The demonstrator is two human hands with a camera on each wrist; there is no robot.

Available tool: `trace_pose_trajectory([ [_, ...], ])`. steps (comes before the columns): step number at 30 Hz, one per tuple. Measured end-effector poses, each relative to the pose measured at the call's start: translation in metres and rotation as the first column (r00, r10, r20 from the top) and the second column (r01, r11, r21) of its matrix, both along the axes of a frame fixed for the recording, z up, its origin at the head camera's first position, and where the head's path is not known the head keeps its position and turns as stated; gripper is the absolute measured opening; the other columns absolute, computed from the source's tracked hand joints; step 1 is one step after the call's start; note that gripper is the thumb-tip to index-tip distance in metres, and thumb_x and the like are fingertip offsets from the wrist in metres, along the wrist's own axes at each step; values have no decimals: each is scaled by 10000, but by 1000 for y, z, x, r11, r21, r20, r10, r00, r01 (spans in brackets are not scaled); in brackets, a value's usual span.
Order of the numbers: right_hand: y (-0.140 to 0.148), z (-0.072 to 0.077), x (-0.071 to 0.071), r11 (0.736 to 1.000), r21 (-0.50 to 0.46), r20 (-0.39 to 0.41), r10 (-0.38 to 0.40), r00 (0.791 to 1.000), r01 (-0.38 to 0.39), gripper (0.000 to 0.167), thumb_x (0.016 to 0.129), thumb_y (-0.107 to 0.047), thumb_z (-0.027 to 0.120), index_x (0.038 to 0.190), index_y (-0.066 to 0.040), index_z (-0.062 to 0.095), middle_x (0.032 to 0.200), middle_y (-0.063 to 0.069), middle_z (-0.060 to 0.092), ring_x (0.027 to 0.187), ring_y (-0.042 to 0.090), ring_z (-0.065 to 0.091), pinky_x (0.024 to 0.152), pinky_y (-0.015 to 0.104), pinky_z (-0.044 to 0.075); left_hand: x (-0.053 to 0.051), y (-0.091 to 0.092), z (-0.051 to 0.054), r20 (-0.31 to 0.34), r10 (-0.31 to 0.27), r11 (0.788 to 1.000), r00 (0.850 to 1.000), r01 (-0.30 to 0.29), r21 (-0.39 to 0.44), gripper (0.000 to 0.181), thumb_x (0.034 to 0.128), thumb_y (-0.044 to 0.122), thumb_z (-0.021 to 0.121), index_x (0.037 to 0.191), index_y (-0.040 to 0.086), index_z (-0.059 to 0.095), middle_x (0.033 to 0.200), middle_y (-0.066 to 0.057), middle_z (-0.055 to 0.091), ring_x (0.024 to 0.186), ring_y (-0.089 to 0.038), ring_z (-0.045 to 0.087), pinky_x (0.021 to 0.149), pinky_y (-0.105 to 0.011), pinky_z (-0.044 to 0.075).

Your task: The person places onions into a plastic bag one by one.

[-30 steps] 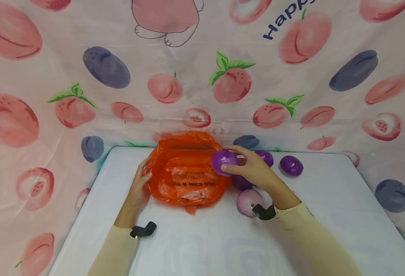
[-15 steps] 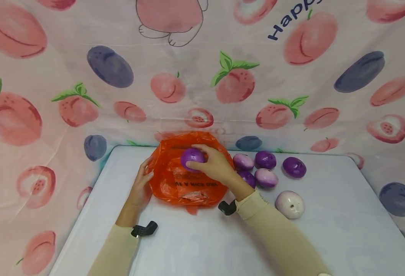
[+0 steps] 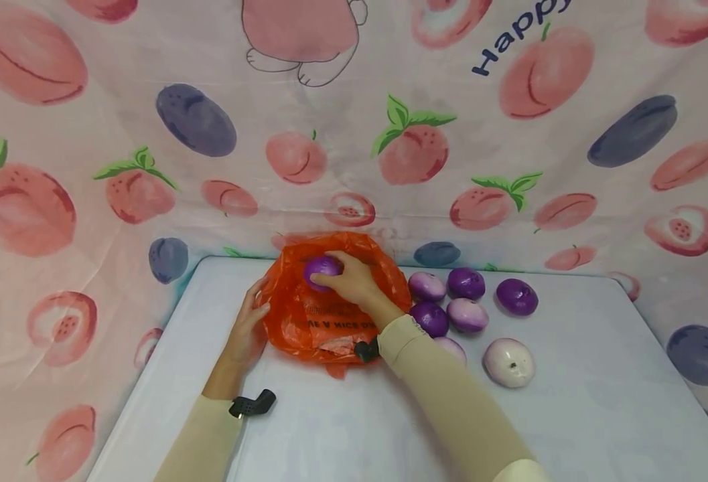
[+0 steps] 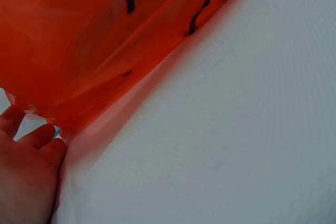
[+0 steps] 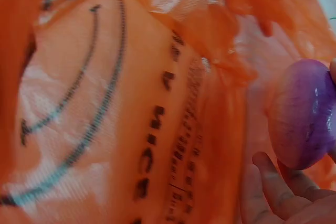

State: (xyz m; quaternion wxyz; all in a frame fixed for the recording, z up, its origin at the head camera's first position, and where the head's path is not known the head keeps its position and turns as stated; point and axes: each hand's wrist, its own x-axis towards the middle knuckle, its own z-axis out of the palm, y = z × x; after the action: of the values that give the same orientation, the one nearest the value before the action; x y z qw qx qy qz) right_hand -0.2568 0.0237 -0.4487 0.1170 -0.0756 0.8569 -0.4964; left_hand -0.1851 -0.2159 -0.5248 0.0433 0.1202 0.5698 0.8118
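Observation:
An orange plastic bag [image 3: 287, 338] with dark printing stands at the back of the table, its mouth spread wide. Over that mouth, my right hand [image 3: 354, 281] grips a shiny purple onion [image 3: 321, 272] between thumb and fingers. The right wrist view shows the same onion [image 5: 302, 116] in front of the bag's printed wall [image 5: 142, 103]. My left hand [image 3: 246, 331] rests against the bag's left side with fingers loosely extended. In the left wrist view its fingers [image 4: 39, 137] touch the bag's lower edge. What lies at the bag's bottom is hidden.
Right of the bag sit several purple and pale onions [image 3: 466, 314], one partly behind my right sleeve. A larger whitish onion [image 3: 509, 363] lies nearer the front. The white table [image 3: 305, 428] meets a fruit-printed cloth [image 3: 329, 100] at its back edge.
My right hand has carried the purple onion leftward from the bag's right rim to over its mouth. More of the onions on the right now show. The left hand stays at the bag's side.

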Motion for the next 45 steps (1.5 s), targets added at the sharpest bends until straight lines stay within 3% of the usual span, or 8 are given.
trace_pose_trajectory([
  [6, -13, -13, -8, 1000, 28, 12, 5, 1000, -5, 731, 872, -405, 791, 1511, -211, 493, 1514, 96, 529, 1341, 356, 549, 1111, 529, 480, 0, 2, 2, 25, -3, 1000, 1000, 3, 9, 584, 1053, 163, 435, 1605, 241, 260, 1667, -29, 282, 1541, -364, 238, 1150, -320, 446],
  [14, -20, -25, -9, 998, 67, 17, 10, 1000, -11, 726, 899, -372, 773, 1530, -211, 452, 1521, 98, 518, 1364, 351, 530, 1149, 531, 441, 0, 2, 2, 16, -6, 1000, 1000, 6, 10, 592, 1054, 147, 423, 1611, 239, 243, 1671, -47, 271, 1532, -340, 272, 1135, -303, 459],
  [22, -18, -30, -7, 995, 98, 50, 17, 999, -22, 756, 916, -370, 757, 1563, -212, 398, 1544, 122, 489, 1378, 371, 511, 1151, 546, 435, 1, 0, -1, 28, -2, 1000, 1000, 2, 7, 592, 1058, 145, 416, 1614, 243, 238, 1672, -16, 271, 1543, -338, 247, 1142, -287, 445],
  [31, -16, -32, -8, 994, 105, 26, 40, 999, -42, 825, 884, -402, 783, 1580, -231, 375, 1560, 107, 477, 1399, 357, 491, 1171, 537, 412, -1, -1, -2, -8, -7, 1000, 1000, 7, -6, 589, 1057, 140, 396, 1616, 226, 230, 1674, -11, 261, 1542, -324, 248, 1149, -264, 433],
  [35, -17, -24, -6, 989, 125, 1, 76, 997, -75, 856, 880, -393, 789, 1593, -216, 351, 1572, 100, 467, 1412, 349, 482, 1183, 524, 402, -2, 0, -1, -14, -14, 1000, 1000, 14, 13, 587, 1056, 136, 389, 1615, 214, 227, 1671, -24, 268, 1540, -331, 249, 1158, -271, 427],
  [39, -18, -7, 2, 974, 195, -18, 122, 992, -116, 883, 882, -408, 784, 1601, -172, 329, 1575, 106, 464, 1423, 333, 478, 1187, 504, 403, -2, -1, -2, -19, -23, 1000, 1000, 23, 18, 589, 1059, 145, 397, 1617, 215, 224, 1670, -36, 272, 1538, -346, 248, 1158, -283, 430],
  [45, -6, 40, 30, 929, 278, -43, 267, 963, -245, 823, 896, -488, 741, 1570, -185, 381, 1529, 85, 522, 1395, 311, 519, 1132, 518, 465, 0, -2, -3, -33, -32, 999, 999, 32, 14, 586, 1061, 134, 379, 1620, 209, 217, 1684, -35, 244, 1540, -323, 245, 1160, -291, 428],
])
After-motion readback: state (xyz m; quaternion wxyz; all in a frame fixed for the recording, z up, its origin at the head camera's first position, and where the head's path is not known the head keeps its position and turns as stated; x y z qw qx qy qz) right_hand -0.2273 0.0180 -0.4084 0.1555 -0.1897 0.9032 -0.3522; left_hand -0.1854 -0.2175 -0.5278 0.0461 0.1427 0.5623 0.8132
